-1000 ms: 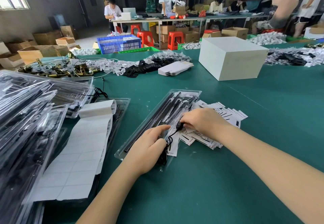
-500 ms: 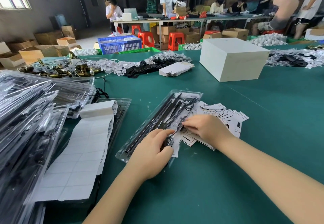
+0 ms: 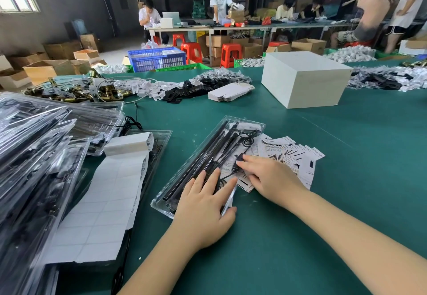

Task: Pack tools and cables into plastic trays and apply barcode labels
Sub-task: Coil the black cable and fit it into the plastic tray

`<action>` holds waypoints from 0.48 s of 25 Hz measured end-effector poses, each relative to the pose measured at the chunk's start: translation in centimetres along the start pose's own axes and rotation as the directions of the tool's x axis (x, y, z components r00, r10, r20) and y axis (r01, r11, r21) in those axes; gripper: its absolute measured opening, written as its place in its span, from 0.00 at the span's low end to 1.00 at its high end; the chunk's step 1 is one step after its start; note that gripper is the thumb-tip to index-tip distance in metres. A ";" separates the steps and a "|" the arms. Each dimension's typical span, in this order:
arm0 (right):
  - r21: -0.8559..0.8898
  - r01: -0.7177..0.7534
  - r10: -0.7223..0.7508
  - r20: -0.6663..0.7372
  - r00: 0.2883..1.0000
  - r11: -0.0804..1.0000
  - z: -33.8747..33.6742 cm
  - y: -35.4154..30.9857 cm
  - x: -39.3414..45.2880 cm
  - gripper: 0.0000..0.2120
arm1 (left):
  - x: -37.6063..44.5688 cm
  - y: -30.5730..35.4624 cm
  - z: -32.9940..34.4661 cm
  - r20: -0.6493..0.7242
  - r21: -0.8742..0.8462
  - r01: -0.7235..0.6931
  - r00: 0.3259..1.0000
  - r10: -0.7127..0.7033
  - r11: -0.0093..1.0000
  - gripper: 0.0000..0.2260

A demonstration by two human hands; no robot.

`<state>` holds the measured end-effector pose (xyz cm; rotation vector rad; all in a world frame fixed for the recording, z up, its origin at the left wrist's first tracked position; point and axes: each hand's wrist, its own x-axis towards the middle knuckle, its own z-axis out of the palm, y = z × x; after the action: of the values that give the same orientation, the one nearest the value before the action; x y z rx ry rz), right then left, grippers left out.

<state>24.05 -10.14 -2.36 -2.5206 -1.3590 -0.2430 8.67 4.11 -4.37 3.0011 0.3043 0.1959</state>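
A clear plastic tray [image 3: 241, 122] lies slanted on the green table in front of me, holding long black rods [image 3: 208, 150] and a coiled black cable [image 3: 249, 136]. My left hand [image 3: 204, 204] lies flat on the tray's near end, fingers straight, pressing down on the rods and cable. My right hand [image 3: 269, 177] rests on the tray's right side with fingers extended over a small black cable part [image 3: 238, 158]. A fan of printed paper cards [image 3: 291, 153] lies under and beyond the right hand. A strip of label backing with barcode labels [image 3: 111, 188] lies to the left.
Stacks of filled clear trays [image 3: 34, 147] fill the left side of the table. A white box [image 3: 305, 77] stands at the back right. Brass hardware [image 3: 69, 93], white tags and black parts lie along the far edge. People work at tables beyond.
My left hand has uncurled and flattened onto the tray's near end. My right hand's fingers have straightened over the cable part. The cable now lies inside the tray.
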 end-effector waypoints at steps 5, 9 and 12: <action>-0.239 0.138 -0.113 0.116 0.987 0.961 -0.2 -0.2 1.0 0.21 | 0.0 0.3 -0.1 -0.007 0.044 0.000 1.000 0.001 0.999 0.26; -0.206 0.104 -0.059 0.214 0.975 0.973 -1.3 -0.4 2.3 0.21 | 0.0 0.6 0.0 -0.010 0.059 -0.001 1.000 0.001 0.998 0.25; -0.012 -0.031 0.034 0.316 0.948 0.999 -2.2 -0.5 3.8 0.29 | 0.0 0.5 0.1 -0.016 0.048 -0.001 1.000 0.002 0.999 0.25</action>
<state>25.62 -7.56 0.80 -2.6702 -1.4249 0.1724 8.83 3.60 -4.38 3.0489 0.3132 0.2158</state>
